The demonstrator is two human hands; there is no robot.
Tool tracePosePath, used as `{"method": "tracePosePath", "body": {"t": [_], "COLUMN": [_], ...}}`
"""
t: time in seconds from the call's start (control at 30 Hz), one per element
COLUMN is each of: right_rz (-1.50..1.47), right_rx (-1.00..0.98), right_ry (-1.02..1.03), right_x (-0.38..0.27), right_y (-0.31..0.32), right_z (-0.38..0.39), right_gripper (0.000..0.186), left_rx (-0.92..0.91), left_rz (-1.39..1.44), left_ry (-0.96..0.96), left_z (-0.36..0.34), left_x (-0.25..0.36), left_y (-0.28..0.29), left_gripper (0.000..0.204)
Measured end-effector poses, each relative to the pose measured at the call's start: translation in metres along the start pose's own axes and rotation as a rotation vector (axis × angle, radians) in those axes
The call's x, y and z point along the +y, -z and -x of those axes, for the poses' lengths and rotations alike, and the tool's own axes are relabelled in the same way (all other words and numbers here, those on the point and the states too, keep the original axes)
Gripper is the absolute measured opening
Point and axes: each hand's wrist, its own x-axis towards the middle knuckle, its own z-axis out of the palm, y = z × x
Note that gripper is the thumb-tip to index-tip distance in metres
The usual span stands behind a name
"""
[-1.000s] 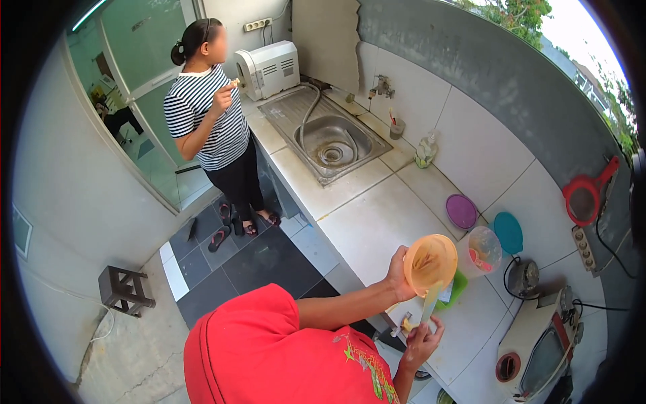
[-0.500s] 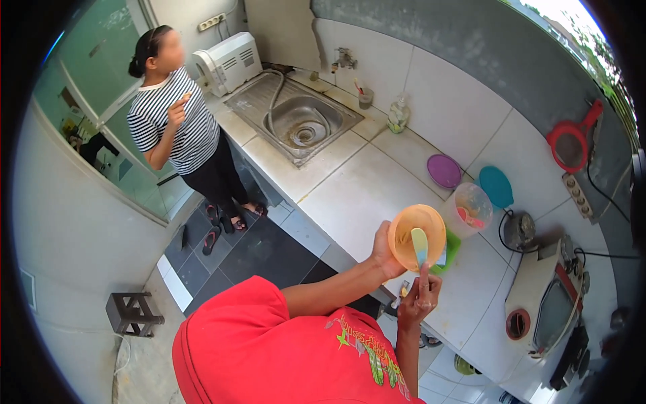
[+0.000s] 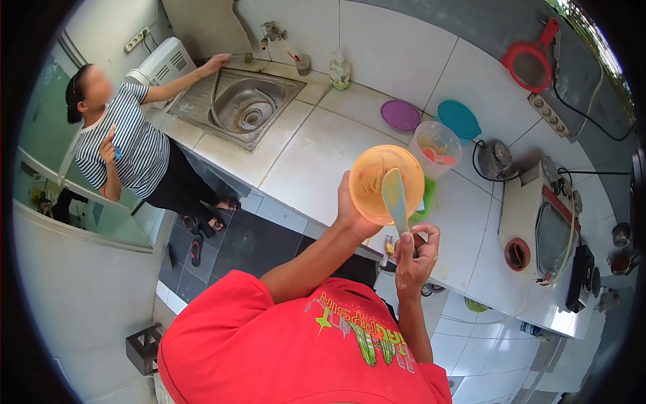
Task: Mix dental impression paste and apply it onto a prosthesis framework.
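Observation:
My left hand point(image 3: 350, 215) grips the side of a round orange bowl point(image 3: 362, 163) and holds it tilted above the counter's front edge. Brownish smears coat the inside of the bowl. A pale green-blue spatula point(image 3: 396, 198) is in my right hand point(image 3: 416, 261), its blade over the bowl's opening; whether it touches the inside I cannot tell. Just beyond the bowl stand a green container point(image 3: 426, 196), partly hidden, and a translucent tub point(image 3: 431, 138) with something red inside. Behind them are a purple lid point(image 3: 400, 116) and a teal lid point(image 3: 459, 120).
A white tiled counter point(image 3: 313, 168) runs along the wall to a steel sink point(image 3: 289, 101). Another person point(image 3: 131, 135) in a striped shirt stands beside the sink. A soap bottle point(image 3: 340, 73), red strainer point(image 3: 529, 67) and cream-and-red appliance point(image 3: 531, 225) line the wall side.
My view has shifted, and the bowl and spatula appear nearer. The spatula's blade has moved within the bowl's opening. The other person has stretched one arm out behind the sink.

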Motion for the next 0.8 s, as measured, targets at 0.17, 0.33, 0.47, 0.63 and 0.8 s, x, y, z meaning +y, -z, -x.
{"method": "tracePosePath", "body": {"t": [0.17,0.33,0.47,0.63,0.8], "right_rz": [0.111,0.238,0.105,0.054,-0.046], "right_rx": [-0.003,0.051,0.113,-0.028,-0.048], "right_ry": [-0.237,-0.317,-0.216,-0.118,-0.296], "right_x": [0.04,0.066,0.018,-0.008,0.028], "right_y": [0.042,0.097,0.069,0.029,0.032], "right_z": [0.024,0.077,0.051,0.001,0.008], "right_gripper": [0.028,0.028,0.026,0.023,0.023], "left_rx": [-0.038,-0.115,-0.044,0.011,0.039], "left_rz": [-0.008,0.043,0.02,0.055,-0.059], "left_ry": [-0.019,-0.027,0.004,0.067,-0.035], "left_z": [-0.007,0.003,0.0,-0.014,-0.011], "left_x": [0.004,0.014,0.008,-0.001,0.004], "left_y": [0.007,0.004,0.01,0.02,-0.003], "left_gripper": [0.044,0.042,0.042,0.046,0.05]}}
